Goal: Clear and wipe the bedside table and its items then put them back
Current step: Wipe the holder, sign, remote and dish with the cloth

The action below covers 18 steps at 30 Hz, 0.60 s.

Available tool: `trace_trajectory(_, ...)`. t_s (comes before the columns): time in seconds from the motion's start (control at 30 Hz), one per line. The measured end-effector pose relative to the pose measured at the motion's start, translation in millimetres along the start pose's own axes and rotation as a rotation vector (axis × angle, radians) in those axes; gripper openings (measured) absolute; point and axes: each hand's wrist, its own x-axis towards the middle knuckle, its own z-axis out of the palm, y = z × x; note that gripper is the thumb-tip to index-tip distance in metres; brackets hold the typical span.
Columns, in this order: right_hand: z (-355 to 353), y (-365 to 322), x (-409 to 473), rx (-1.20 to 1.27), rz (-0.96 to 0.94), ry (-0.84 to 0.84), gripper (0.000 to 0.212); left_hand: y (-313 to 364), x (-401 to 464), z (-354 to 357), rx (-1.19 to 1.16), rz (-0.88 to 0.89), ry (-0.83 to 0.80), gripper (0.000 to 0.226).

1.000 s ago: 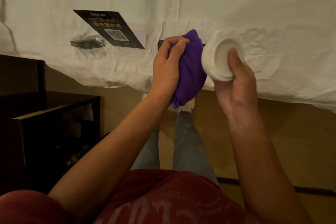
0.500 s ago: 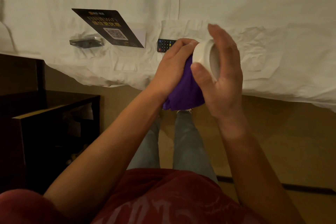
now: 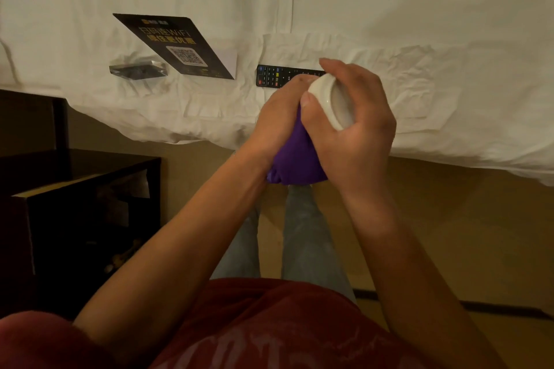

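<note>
You had a smooth, glossy white ceramic cup (image 3: 329,100) against a soft, matt purple cloth (image 3: 295,159). The bed sheet (image 3: 389,9) behind them was white woven fabric — matt and heavily creased — and on it lay a black plastic remote (image 3: 278,76), a dark card (image 3: 177,45) with a slight sheen and a clear, shiny acrylic stand (image 3: 138,72). The bedside table (image 3: 90,189) looked like dark wood — dull, low in gloss.

Count, quick: 2 hands, my left hand (image 3: 277,117) & right hand (image 3: 356,129). 1 white cup (image 3: 332,99), 1 purple cloth (image 3: 295,159), both held btwn them. On the bed (image 3: 449,9): 1 remote (image 3: 278,76), 1 black card (image 3: 177,45) w/ 1 QR code, 1 clear stand (image 3: 138,71). 1 dark bench (image 3: 84,189) at left.
</note>
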Motion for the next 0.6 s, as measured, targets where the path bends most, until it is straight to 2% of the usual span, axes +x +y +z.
trace_trajectory(0.1,10.7,-7.8,11.4,0.033,0.120,0.000,0.043,5.7,0.4,-9.9,-0.040,0.077,0.024,0.031)
trace_trajectory(0.23,17.7,-0.1,32.4,0.404,0.612,-0.148,0.034,6.7,-3.9,-13.1,-0.021,0.272,0.072,0.021)
trace_trajectory(0.3,17.5,2.6,28.6,0.499,0.693,-0.177,0.030,2.1,-6.2,-12.3,0.002,0.353,0.075,0.017)
trace_trajectory(0.4,15.1,5.0,12.3,0.484,0.656,-0.170,0.029,-4.0,-7.1,-6.6,0.021,0.358,0.126,0.015)
trace_trajectory(0.53,12.5,-0.1,-10.9,0.328,0.484,-0.027,0.041,-4.8,-7.5,2.8,-0.031,0.118,0.214,0.017)
trace_trajectory(0.6,13.2,-2.0,-16.0,0.282,0.374,0.002,0.044,-5.1,-1.6,1.7,-0.047,0.020,0.194,0.017)
